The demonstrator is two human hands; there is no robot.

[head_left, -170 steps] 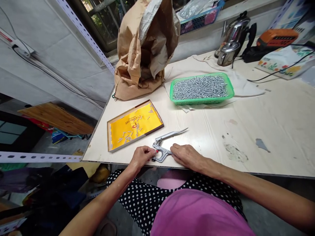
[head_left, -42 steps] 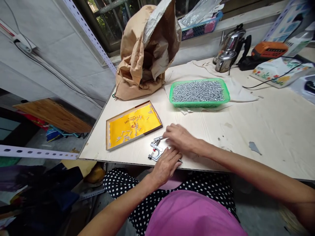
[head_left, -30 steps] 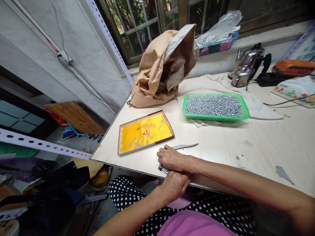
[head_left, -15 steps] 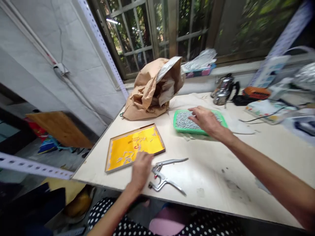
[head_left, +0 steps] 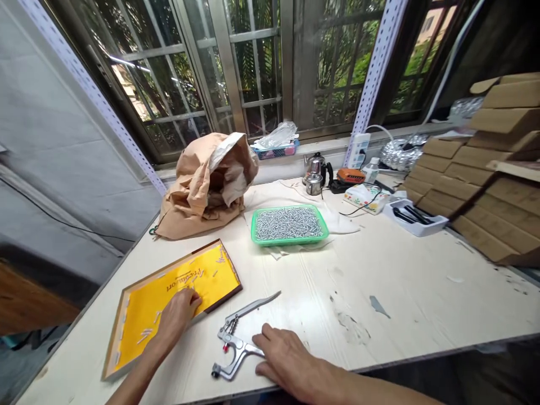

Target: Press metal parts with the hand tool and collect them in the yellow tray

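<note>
My left hand (head_left: pixel 179 309) is over the near side of a shallow box lid (head_left: pixel 135 304) with a yellow bottom. Its fingers are curled down and pressed together among small pale rod-like pieces (head_left: pixel 145 336); whatever is between the fingertips is hidden. Silver hand pliers (head_left: pixel 236 337), with a spring and a small red part, lie spread on the table. My right hand (head_left: pixel 289 357) is at the end of their lower handle, thumb and fingers apart around it. A green tray (head_left: pixel 291 243) full of small silvery metal rods (head_left: pixel 289 223) stands beyond both hands.
A crumpled brown paper bag (head_left: pixel 194 197) sits back left. Along the back are a metal kettle (head_left: pixel 315 169), an orange-and-black tool (head_left: pixel 351 176), and a tissue pack (head_left: pixel 367 198). A white tray (head_left: pixel 415 225) and stacked cardboard boxes (head_left: pixel 476 180) stand right. The table edge (head_left: pixel 422 357) runs near me.
My right hand has left the green tray and come down to the pliers' handle. My left hand has moved further over the yellow-bottomed lid. The view has turned to the right.
</note>
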